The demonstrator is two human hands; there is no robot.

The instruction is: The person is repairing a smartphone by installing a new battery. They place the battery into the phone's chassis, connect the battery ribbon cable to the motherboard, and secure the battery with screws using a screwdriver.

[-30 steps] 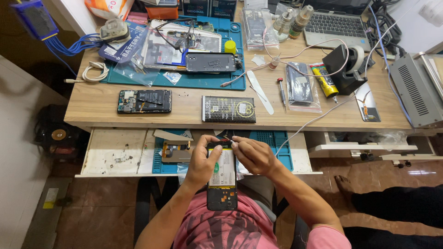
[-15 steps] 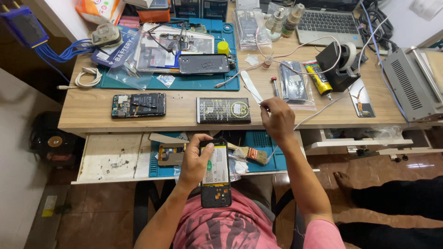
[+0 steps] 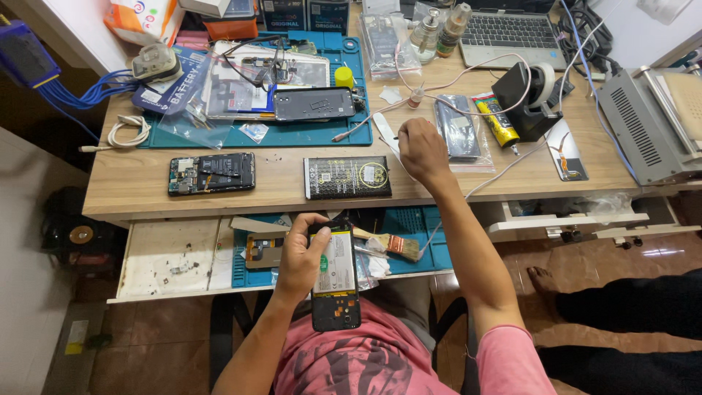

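Opened phone held over the lap

The left hand [image 3: 298,256] gripped an opened phone [image 3: 335,272] above the lap, fingers wrapped around its edge. Behind it, a brush [image 3: 391,243] lay in the open drawer [image 3: 175,260]. Farther off, the right hand [image 3: 422,148] rested on the surface [image 3: 278,186], fingers curled near a black battery [image 3: 347,177]; whether they held anything could not be told

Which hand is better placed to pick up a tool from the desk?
Right. The right hand already rests on the desktop beside the white strip tool, while the left hand is occupied gripping the opened phone.
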